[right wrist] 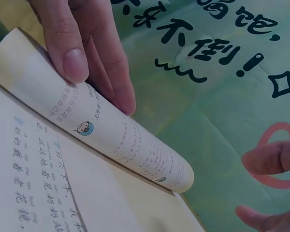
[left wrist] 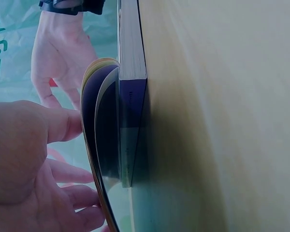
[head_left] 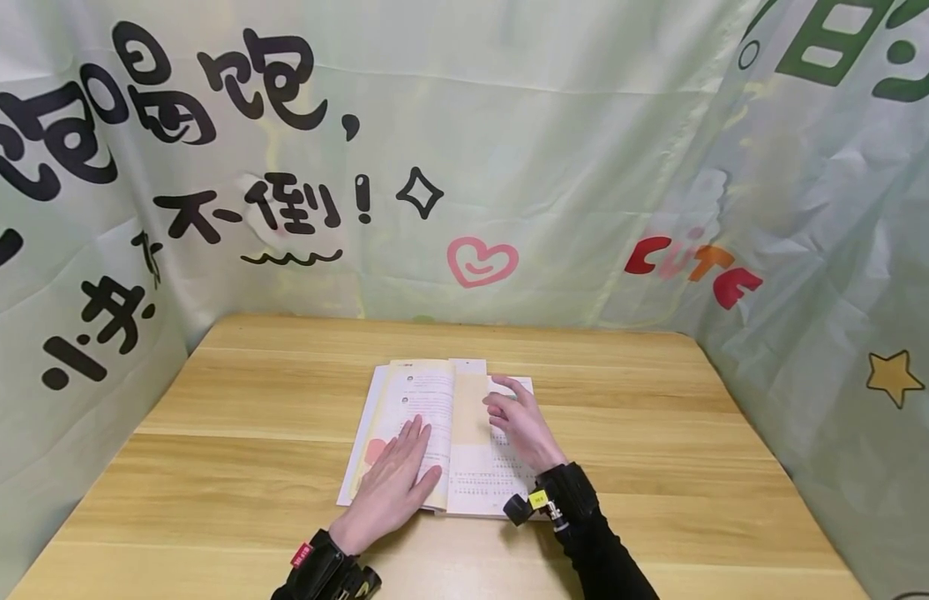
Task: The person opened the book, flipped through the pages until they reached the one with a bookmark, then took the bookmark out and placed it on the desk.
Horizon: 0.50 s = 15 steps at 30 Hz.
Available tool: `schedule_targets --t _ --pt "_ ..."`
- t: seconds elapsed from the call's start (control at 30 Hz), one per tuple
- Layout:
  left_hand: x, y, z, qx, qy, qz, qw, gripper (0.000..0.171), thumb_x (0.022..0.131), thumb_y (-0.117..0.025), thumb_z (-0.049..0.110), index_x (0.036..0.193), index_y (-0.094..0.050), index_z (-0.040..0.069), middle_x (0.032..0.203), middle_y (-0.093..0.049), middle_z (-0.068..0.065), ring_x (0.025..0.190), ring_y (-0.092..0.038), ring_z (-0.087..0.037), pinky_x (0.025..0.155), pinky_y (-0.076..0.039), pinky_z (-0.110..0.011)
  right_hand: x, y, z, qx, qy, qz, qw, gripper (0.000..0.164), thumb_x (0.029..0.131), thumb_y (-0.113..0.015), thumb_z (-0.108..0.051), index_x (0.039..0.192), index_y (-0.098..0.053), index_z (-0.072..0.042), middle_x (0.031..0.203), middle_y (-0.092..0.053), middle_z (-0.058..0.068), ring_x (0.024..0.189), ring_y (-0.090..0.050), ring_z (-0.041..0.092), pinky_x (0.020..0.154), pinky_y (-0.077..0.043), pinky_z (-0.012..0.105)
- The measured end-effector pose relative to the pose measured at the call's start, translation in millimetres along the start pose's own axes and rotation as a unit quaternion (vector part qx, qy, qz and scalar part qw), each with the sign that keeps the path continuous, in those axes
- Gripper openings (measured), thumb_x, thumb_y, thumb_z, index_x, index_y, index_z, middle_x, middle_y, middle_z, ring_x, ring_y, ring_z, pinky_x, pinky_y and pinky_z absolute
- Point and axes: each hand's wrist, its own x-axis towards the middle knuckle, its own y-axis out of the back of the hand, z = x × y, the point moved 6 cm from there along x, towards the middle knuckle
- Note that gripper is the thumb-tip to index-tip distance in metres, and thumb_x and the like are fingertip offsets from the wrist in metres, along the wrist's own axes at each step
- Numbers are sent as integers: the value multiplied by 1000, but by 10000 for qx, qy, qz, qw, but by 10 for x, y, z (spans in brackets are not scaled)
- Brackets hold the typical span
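An open book with printed pages lies on the wooden table. My left hand rests with straight fingers on its left-hand pages. In the left wrist view, the left hand touches the outer face of the bowed pages, which stand off the thick block below. Over the right-hand page hovers my right hand, its fingers loosely bent and holding nothing. The right wrist view has the right hand's thumb and a finger apart from the curled page, on which the left hand's fingers rest.
The wooden table extends around the book on every side. A pale printed cloth hangs behind the table and along both sides. Dark bands with small cameras sit on both wrists.
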Motion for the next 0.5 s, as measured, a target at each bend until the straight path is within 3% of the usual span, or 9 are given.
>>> schedule_targets --t 0.33,0.5 --pt "-5 11 12 -39 -31 29 10000 59 97 -52 27 142 -39 -9 149 -29 -30 137 -26 -37 111 -28 -55 -22 6 -12 305 -39 43 9995 57 90 -54 1 143 -32 5 90 -49 5 79 -49 15 75 -48 26" --pt "-5 7 11 -35 -20 3 10000 59 98 -52 28 142 -38 -8 150 -29 -29 138 -25 -37 111 -28 -55 -12 12 3 444 -69 22 9990 57 91 -53 1 143 -30 7 96 -48 8 80 -49 16 74 -48 25"
